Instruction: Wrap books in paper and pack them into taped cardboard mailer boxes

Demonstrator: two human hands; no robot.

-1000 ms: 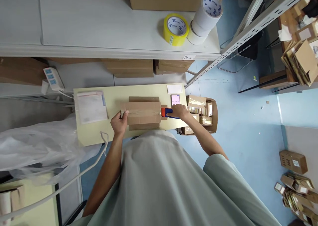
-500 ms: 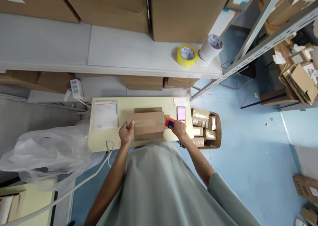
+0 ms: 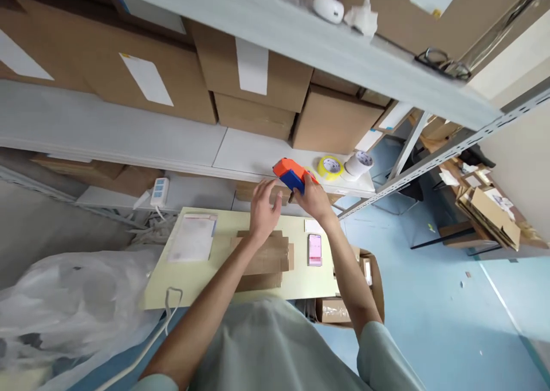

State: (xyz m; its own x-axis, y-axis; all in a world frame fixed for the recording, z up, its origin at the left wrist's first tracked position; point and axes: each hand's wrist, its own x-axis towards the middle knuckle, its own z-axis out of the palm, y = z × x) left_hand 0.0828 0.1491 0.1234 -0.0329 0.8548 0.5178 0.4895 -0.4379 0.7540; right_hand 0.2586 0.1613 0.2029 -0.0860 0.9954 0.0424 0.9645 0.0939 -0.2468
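Note:
My right hand (image 3: 315,199) grips an orange and blue tape dispenser (image 3: 293,175), raised above the pale yellow table (image 3: 165,288) near the shelf edge. Just left of the dispenser is my left hand (image 3: 264,210), its fingers apart and nothing in them. Below my hands a cardboard box (image 3: 268,256) lies on the table with flaps spread at its sides; my left forearm and hand cover part of it. A phone (image 3: 315,250) with a lit pink screen lies to the right of the box.
A paper sheet (image 3: 193,238) lies at the table's left. Yellow tape (image 3: 330,167) and white rolls (image 3: 358,164) stand on the grey shelf (image 3: 172,139), before large cartons (image 3: 253,64). A carton of small parcels (image 3: 378,288) stands right; plastic wrap (image 3: 81,293) and a cable lie left.
Both hands have risen from the box toward the shelf. My left hand has let go of the box and come beside the tape dispenser. The view has tilted up, showing a higher shelf.

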